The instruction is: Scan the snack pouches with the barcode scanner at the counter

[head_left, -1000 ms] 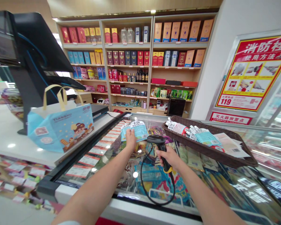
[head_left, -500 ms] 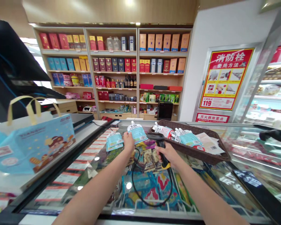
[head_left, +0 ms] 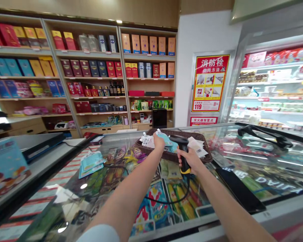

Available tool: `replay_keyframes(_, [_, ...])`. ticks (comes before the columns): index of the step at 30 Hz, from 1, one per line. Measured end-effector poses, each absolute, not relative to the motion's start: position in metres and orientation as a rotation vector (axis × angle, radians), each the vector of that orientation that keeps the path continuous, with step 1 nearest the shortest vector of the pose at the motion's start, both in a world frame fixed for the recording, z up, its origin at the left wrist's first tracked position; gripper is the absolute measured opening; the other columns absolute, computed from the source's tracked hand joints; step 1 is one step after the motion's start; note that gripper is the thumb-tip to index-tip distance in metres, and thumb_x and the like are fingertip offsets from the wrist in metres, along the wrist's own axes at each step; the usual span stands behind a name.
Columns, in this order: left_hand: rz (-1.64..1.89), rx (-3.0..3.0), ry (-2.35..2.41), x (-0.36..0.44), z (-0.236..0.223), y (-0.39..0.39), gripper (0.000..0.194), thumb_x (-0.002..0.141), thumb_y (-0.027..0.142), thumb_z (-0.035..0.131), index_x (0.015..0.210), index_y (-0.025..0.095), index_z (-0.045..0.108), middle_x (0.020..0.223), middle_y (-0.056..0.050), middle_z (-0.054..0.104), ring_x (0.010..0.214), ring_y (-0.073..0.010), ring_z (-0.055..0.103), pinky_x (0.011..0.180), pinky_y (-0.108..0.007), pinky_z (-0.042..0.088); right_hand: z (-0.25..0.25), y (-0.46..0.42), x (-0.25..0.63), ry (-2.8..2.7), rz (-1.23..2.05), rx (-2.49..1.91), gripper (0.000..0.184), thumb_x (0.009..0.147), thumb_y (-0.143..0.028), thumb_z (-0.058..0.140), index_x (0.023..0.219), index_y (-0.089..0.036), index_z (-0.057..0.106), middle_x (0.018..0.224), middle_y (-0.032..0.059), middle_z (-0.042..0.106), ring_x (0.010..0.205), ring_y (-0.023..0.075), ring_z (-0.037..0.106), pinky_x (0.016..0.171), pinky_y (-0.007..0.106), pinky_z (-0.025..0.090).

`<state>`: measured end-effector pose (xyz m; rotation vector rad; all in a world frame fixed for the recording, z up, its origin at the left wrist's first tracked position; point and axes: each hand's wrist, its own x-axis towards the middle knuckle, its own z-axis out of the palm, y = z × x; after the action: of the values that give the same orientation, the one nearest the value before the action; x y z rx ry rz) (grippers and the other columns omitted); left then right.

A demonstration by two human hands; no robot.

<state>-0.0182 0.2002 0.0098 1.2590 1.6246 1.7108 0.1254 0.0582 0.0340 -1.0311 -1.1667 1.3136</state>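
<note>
My left hand (head_left: 159, 143) reaches over the near rim of a brown wicker basket (head_left: 208, 157), its fingers closed on a blue-and-white spouted pouch (head_left: 165, 138). Part of that pouch is hidden by the hand. In my right hand (head_left: 189, 159) is a black and yellow handheld barcode scanner (head_left: 183, 143), its head in front of the basket and its cord looping down over the glass. More white pouches (head_left: 146, 140) and pale flat packets (head_left: 198, 147) lie in the basket. Off to the left, a small stack of blue pouches (head_left: 91, 163) rests on the glass top.
Packaged goods show through the freezer's glass top (head_left: 111, 188). A black phone-like slab (head_left: 239, 188) lies on the right, with a black handle-like object (head_left: 265, 136) beyond. A blue bag (head_left: 7, 168) stands on the left counter. Shelves of boxed goods (head_left: 91, 69) line the back.
My view has swung right. My left hand has moved from near the left stack to the basket, where it grips a pouch. My right hand keeps the scanner, now close to the basket.
</note>
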Motion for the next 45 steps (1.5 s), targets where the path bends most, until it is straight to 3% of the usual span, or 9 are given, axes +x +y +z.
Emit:
replay_keyframes(4, [1.646, 1.437, 1.722, -0.009, 0.014, 0.183, 0.080, 0.065, -0.005, 0.049, 0.142, 0.011, 0.034, 0.155, -0.021, 0.023, 0.144, -0.0283, 0.022, 0.114, -0.039, 0.027, 0.029, 0.059, 0.132, -1.166, 1.306, -0.985, 0.033, 0.062, -0.037, 0.076, 0.074, -0.018, 0.052, 0.049, -0.0057, 0.052, 0.039, 0.0075, 0.047, 0.036, 0.021, 0.045])
replay_keyframes(6, [1.611, 1.593, 1.788, -0.016, 0.016, 0.172, 0.078, 0.068, -0.002, 0.051, 0.143, 0.013, 0.036, 0.158, -0.018, 0.014, 0.146, -0.0274, 0.015, 0.116, -0.037, 0.023, 0.028, 0.060, 0.130, -1.166, 1.316, -0.977, 0.034, 0.062, -0.037, 0.077, 0.075, -0.018, 0.051, 0.050, -0.0056, 0.053, 0.039, 0.0075, 0.047, 0.036, 0.021, 0.045])
replay_keyframes(8, [1.576, 1.689, 1.853, -0.031, 0.017, 0.162, 0.072, 0.072, 0.004, 0.053, 0.142, 0.013, 0.038, 0.158, -0.018, 0.013, 0.145, -0.0277, 0.019, 0.116, -0.037, 0.024, 0.028, 0.060, 0.124, -1.170, 1.330, -0.972, 0.035, 0.062, -0.037, 0.078, 0.074, -0.018, 0.051, 0.050, -0.0052, 0.053, 0.039, 0.0077, 0.047, 0.036, 0.021, 0.045])
replay_keyframes(18, [1.421, 1.362, 2.483, -0.211, 0.010, 0.099, 0.066, 0.079, 0.024, 0.057, 0.140, 0.012, 0.037, 0.152, -0.022, 0.028, 0.139, -0.0295, 0.033, 0.110, -0.041, 0.032, 0.031, 0.057, 0.041, -1.222, 1.496, -0.829, 0.031, 0.064, -0.035, 0.075, 0.076, -0.018, 0.052, 0.050, -0.0065, 0.053, 0.039, 0.0075, 0.047, 0.036, 0.020, 0.043])
replay_keyframes(24, [1.077, 0.979, 2.824, -0.302, -0.005, 0.053, 0.087, 0.074, 0.050, 0.063, 0.142, 0.004, 0.031, 0.137, -0.030, 0.046, 0.132, -0.0403, 0.039, 0.103, -0.050, 0.035, 0.030, 0.044, -0.020, -1.257, 1.619, -0.803, 0.029, 0.064, -0.033, 0.074, 0.076, -0.018, 0.051, 0.049, -0.0063, 0.053, 0.038, 0.0083, 0.047, 0.035, 0.021, 0.043])
replay_keyframes(30, [0.896, 0.988, 2.826, -0.322, -0.017, 0.049, 0.085, 0.065, 0.046, 0.072, 0.136, 0.014, 0.038, 0.126, -0.027, 0.057, 0.128, -0.0400, 0.045, 0.102, -0.053, 0.032, 0.006, 0.032, -0.046, -1.356, 1.634, -0.856, 0.032, 0.063, -0.036, 0.076, 0.069, -0.019, 0.050, 0.047, -0.0067, 0.052, 0.036, 0.0080, 0.047, 0.035, 0.021, 0.043])
replay_keyframes(45, [0.752, 1.125, 2.897, -0.317, -0.009, 0.043, 0.056, 0.073, 0.042, 0.067, 0.121, 0.017, 0.053, 0.125, -0.021, 0.059, 0.124, -0.0374, 0.048, 0.097, -0.051, 0.038, -0.008, 0.027, -0.033, -1.453, 1.641, -0.934, 0.031, 0.061, -0.035, 0.074, 0.069, -0.019, 0.049, 0.048, -0.0071, 0.052, 0.037, 0.0072, 0.046, 0.035, 0.020, 0.044])
